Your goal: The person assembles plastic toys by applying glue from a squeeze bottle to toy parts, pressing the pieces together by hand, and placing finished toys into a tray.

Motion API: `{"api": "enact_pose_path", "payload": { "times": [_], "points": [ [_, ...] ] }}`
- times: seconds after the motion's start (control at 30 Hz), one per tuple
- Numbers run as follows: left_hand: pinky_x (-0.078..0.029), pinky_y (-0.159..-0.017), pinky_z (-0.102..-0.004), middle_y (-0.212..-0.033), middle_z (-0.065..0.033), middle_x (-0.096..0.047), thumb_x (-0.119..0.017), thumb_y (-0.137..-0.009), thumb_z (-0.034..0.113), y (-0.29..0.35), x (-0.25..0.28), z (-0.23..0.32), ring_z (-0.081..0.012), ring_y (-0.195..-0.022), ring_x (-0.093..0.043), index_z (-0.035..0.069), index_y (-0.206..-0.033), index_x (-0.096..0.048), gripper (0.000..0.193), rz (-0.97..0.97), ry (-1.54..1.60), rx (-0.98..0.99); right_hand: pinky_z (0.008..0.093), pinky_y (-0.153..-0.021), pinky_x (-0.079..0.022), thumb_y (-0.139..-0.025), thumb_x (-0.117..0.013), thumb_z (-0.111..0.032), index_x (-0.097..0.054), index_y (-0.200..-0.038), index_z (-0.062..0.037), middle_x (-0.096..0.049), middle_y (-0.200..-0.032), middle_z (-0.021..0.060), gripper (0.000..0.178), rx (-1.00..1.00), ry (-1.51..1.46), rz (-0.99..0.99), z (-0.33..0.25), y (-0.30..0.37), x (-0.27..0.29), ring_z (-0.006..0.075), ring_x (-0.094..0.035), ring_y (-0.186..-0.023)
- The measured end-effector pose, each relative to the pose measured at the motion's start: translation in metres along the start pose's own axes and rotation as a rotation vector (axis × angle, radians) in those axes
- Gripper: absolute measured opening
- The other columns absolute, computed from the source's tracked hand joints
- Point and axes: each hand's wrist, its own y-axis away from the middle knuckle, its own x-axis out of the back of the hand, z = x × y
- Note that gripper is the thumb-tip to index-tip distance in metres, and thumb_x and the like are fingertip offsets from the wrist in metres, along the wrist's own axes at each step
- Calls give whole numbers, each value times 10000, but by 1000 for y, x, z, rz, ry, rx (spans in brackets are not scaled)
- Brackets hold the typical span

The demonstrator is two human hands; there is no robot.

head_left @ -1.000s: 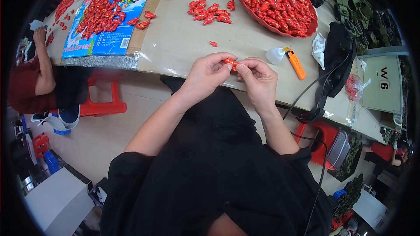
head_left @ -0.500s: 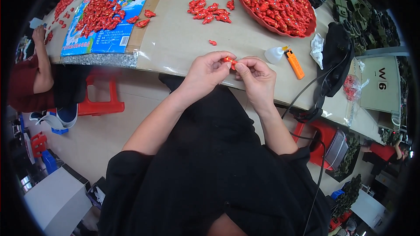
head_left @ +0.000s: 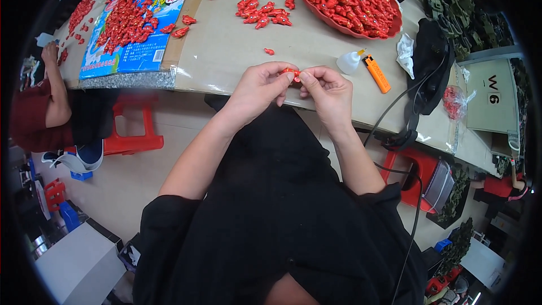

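Observation:
A small red figurine (head_left: 293,75) with gold markings is pinched between my two hands at the table's front edge. My left hand (head_left: 263,88) grips it by thumb and fingers from one side, and my right hand (head_left: 326,89) has thumb and forefinger on its other side. The fingertips cover much of the piece. Just beyond lies one small red piece (head_left: 269,51). Farther back is a loose group of red figurines (head_left: 263,13). To the right of my hands stand a white squeeze bottle (head_left: 349,62) with a yellowish tip and an orange lighter (head_left: 377,74).
A red bowl (head_left: 393,29) heaped with figurines stands at the back. More figurines lie on blue printed cardboard (head_left: 121,63) at the left. Crumpled tissue (head_left: 405,55), a black bag (head_left: 432,73) and a cable are at the right. A co-worker's arm (head_left: 55,85) reaches in at far left.
Both hands still pinch the figurine, which has turned a little between the fingers. The whole view has shifted slightly, with the table things appearing a little higher and to the left.

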Motion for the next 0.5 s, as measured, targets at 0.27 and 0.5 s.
{"api": "enact_pose_path", "payload": {
  "times": [0.27,0.5],
  "points": [
    [-345,-473,-162,-719,1,-526,-475,-838,76,1,-7,-2,-34,-525,-418,-17,-958,-538,164,87,6,6,176,-534,-445,-769,-610,-64,-594,-794,13,-568,-722,29,82,42,20,-4,5,0,0,51,-517,-588],
    [-334,-471,-163,-694,15,-502,-472,-835,69,1,-8,-5,-26,-522,-399,-11,-947,-530,150,98,-7,-2,178,-534,-436,-763,-611,-49,-589,-770,23,-554,-744,33,76,100,20,-4,8,1,-1,56,-512,-586]
  ]
}}
